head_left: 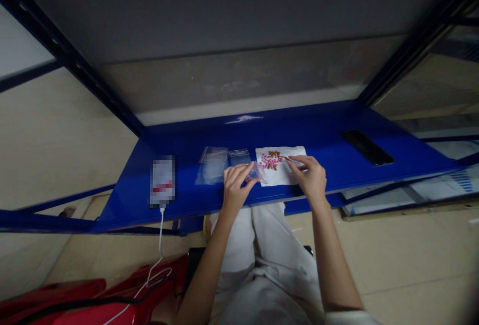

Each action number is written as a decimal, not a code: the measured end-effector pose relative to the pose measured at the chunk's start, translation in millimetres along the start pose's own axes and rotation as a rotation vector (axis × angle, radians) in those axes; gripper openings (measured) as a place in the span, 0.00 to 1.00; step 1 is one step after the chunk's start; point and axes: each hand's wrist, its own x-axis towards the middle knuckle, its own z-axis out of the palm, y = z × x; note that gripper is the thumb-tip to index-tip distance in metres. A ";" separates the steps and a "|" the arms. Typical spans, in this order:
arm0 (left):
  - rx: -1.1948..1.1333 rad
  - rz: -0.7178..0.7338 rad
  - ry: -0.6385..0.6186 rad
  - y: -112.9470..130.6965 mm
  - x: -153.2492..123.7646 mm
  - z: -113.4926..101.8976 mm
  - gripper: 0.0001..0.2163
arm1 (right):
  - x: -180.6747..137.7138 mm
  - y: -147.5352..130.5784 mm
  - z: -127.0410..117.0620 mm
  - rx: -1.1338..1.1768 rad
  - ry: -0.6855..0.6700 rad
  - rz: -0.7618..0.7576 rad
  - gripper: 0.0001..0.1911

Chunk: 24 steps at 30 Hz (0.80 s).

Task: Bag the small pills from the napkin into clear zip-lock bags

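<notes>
My left hand is closed on a small clear zip bag, its mouth turned to the right. Some pink tablets seem to show inside the bag, partly behind my fingers. Just right of it, a white paper sheet carries a pile of pink tablets and brown capsules. Over the sheet's right side, the thumb and forefinger of my right hand pinch what looks like a brown capsule. More clear zip bags lie flat to the left of my left hand.
A blue shelf bears everything. A black phone lies at the right. At the left lies a blurred-out white device with a white cable hanging off the front edge. Blue uprights flank the shelf; red stools stand below left.
</notes>
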 end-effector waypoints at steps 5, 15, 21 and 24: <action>-0.016 0.010 0.003 0.9 0.2 -0.4 0.19 | 0.3 6.9 4.5 -0.228 0.040 0.092 0.15; -0.035 0.003 -0.006 0.3 -0.8 0.6 0.20 | 9.2 4.8 6.4 -0.256 0.020 0.134 0.13; -0.010 -0.001 -0.008 0.0 -0.1 0.0 0.20 | 1.2 -30.4 -4.2 0.232 -0.141 -0.193 0.11; -0.006 0.008 -0.013 -0.4 -0.6 -1.0 0.19 | -7.4 -49.6 -6.2 0.334 -0.320 -0.339 0.07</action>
